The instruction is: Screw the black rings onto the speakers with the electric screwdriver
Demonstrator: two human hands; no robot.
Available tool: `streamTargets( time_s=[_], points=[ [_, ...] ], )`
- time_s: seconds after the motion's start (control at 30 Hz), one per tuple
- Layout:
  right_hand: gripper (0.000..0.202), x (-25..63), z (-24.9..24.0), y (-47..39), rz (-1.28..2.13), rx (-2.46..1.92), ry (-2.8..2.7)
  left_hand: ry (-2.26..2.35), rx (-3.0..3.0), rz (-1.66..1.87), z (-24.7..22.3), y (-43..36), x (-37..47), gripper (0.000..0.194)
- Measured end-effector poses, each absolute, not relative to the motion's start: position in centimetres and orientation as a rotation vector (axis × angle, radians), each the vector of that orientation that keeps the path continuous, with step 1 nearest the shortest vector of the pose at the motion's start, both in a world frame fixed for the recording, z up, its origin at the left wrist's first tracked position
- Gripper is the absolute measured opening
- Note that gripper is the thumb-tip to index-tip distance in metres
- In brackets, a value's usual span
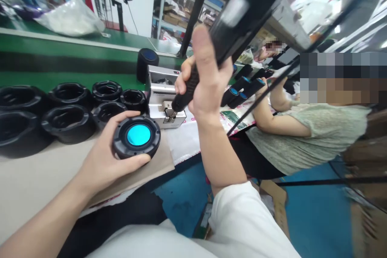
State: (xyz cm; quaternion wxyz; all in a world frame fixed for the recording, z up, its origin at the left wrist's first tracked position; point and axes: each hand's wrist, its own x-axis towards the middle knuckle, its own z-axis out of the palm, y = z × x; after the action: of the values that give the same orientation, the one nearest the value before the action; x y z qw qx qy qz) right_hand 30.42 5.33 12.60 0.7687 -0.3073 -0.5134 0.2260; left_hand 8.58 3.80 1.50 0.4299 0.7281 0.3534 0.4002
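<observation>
My left hand grips a round black speaker housing with a shiny blue disc facing up, fingers and thumb around its sides. It rests at the table edge. My right hand is wrapped round a black electric screwdriver, which slants down to the left. Its tip is at the small metal screw feeder, beside the speaker housing. Whether a screw sits on the tip is too small to tell.
Several black ring-shaped housings stand at the left. A dark cylinder is behind the feeder. A plastic bag lies on the green conveyor. On the right a co-worker sits near several blue-topped cylinders. A dark cable crosses the view.
</observation>
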Motion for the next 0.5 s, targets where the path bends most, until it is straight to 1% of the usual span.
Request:
streamTargets(
  time_s=[0.1, 0.17, 0.37, 0.43, 0.5],
  points=[
    [0.049, 31.6, 10.1, 7.0, 0.49, -0.713, -0.976, 0.856, 1.837, 1.055, 0.9, 4.1, 8.4, 0.087],
    [0.051, 31.8, 9.2, 7.7, 0.505, -0.733, -0.977, 0.845, 1.836, 1.087, 0.6, 4.2, 8.3, 0.088],
    [0.061, 31.3, 8.7, 8.1, 0.587, -0.754, -1.05, 0.85, 1.813, 1.106, 0.0, 4.3, 8.2, 0.094],
    [0.06, 31.4, 8.5, 7.8, 0.626, -0.772, -1.059, 0.85, 1.806, 1.106, 0.0, 4.3, 8.3, 0.095],
    [0.056, 31.6, 8.7, 7.2, 0.685, -0.797, -1.044, 0.838, 1.804, 1.111, 0.2, 4.3, 8.4, 0.092]
  ],
)
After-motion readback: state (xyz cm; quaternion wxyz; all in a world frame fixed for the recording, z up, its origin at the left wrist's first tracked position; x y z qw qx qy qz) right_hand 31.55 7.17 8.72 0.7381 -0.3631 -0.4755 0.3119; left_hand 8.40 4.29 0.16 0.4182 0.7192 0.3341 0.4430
